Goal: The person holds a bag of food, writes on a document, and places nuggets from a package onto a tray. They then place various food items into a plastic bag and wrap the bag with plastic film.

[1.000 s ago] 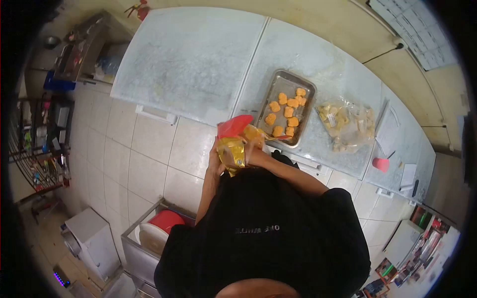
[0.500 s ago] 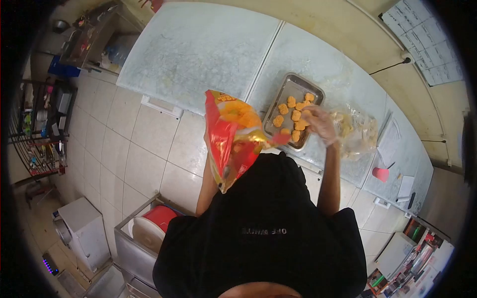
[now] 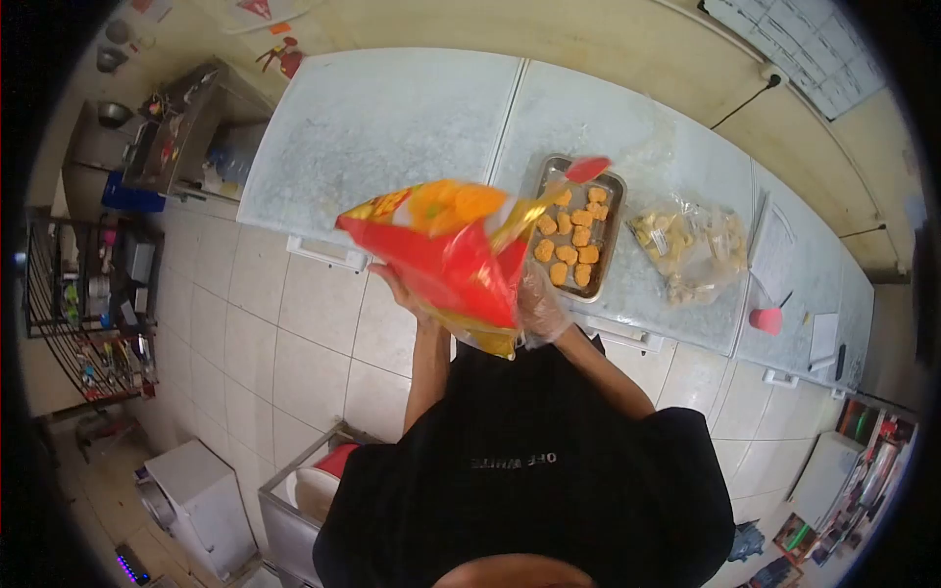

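A red and yellow plastic bag of nuggets (image 3: pixel 441 260) hangs in front of me, with my left hand (image 3: pixel 397 289) gripping its left underside. My right hand (image 3: pixel 544 306), in a clear plastic glove, is against the bag's right side; its fingers are partly hidden by the bag. Just beyond it lies a metal tray (image 3: pixel 610 250) bearing breaded nuggets (image 3: pixel 580 236) in loose rows. A torn corner flap of the bag overlaps the tray's upper left in this view.
Right of the tray lies a clear bag of pale food pieces (image 3: pixel 686 245). Farther right are a pink cup (image 3: pixel 766 319), papers (image 3: pixel 774 235) and a black marker (image 3: pixel 840 361). The white freezer tops (image 3: pixel 412 127) run along the wall. Behind me stands a metal bin stand (image 3: pixel 284 490).
My right hand has moved from over the tray's nuggets leftward to the bag. The bag has tilted, its flap swinging over the tray. The nuggets are now in neater rows.
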